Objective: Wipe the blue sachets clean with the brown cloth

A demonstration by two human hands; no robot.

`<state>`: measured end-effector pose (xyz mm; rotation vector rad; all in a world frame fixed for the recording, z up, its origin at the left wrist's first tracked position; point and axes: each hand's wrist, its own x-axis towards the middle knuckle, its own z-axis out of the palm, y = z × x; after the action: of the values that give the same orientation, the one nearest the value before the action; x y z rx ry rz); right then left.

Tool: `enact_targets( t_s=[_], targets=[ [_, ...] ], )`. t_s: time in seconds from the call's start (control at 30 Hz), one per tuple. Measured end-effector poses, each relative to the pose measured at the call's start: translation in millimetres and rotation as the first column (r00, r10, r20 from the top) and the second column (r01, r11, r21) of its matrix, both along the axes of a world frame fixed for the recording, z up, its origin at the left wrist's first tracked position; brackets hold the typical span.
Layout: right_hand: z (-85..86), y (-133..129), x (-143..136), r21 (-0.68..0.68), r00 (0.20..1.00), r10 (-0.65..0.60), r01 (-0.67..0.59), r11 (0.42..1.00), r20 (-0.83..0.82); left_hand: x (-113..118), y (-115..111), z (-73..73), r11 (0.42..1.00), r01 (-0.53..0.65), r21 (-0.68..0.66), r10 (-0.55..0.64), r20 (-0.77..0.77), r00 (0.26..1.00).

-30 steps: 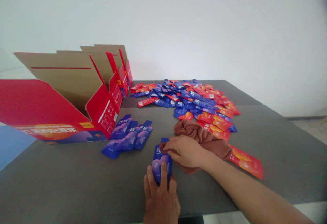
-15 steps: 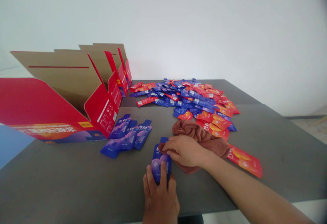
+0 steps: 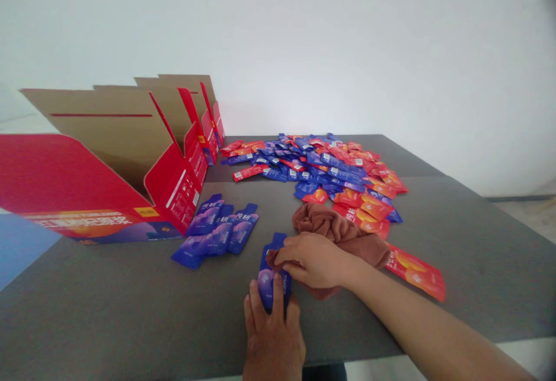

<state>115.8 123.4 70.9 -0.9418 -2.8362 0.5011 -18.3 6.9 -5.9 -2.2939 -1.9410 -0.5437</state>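
Pressing a blue pouch (image 3: 265,287) with spread left hand (image 3: 274,337), pinching brown cloth (image 3: 324,220) (loosely bunched) over it with right hand (image 3: 316,260) — near open boxes (image 3: 176,193), before a pouch pile (image 3: 319,164).

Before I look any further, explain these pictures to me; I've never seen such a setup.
There is no machine here: these are a person's bare hands, seen by one camera worn on the head, looking forward and down. The left hand rests on a blue pouch. The right hand pinches a brown cloth against its upper part. On the dark table lie a few blue pouches, a heap of red and blue pouches, and open red cartons standing at the left.
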Motion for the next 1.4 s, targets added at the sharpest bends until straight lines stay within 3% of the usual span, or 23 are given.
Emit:
enact_targets(
  t_s=[0.13, 0.47, 0.6, 0.83, 1.17, 1.4],
  targets=[
    [-0.9, 0.1, -0.3, 0.005, 1.0, 0.008, -0.007, 1.0, -0.013, 0.4, -0.1, 0.0, 1.0, 0.003, 0.001, -0.003, 0.004, 1.0],
    [-7.2, 6.2, 1.0, 0.057, 0.986, -0.167, 0.166, 0.985, 0.019, 0.1, -0.1, -4.2, 1.0, 0.004, -0.004, -0.004, -0.006, 1.0],
    [-5.8, 4.6, 1.4, 0.033, 0.99, -0.139, 0.139, 0.99, 0.009, 0.4, 0.3, -6.8, 1.0, 0.001, 0.015, -0.001, -0.001, 1.0],
    [-0.2, -0.7, 0.1, -0.029, 1.0, 0.022, -0.022, 0.999, -0.022, 1.4, 0.3, -6.6, 1.0, -0.006, 0.016, 0.006, 0.017, 1.0],
    [-7.8, 5.3, 0.7, 0.044, 0.984, -0.176, 0.175, 0.984, 0.012, 0.1, -0.8, -6.6, 1.0, 0.002, 0.008, -0.002, -0.014, 1.0],
    [-2.5, 2.6, 1.7, 0.024, 0.996, -0.089, 0.089, 0.996, -0.005, 0.8, -0.1, -7.1, 1.0, -0.003, 0.009, 0.003, -0.004, 1.0]
  ],
)
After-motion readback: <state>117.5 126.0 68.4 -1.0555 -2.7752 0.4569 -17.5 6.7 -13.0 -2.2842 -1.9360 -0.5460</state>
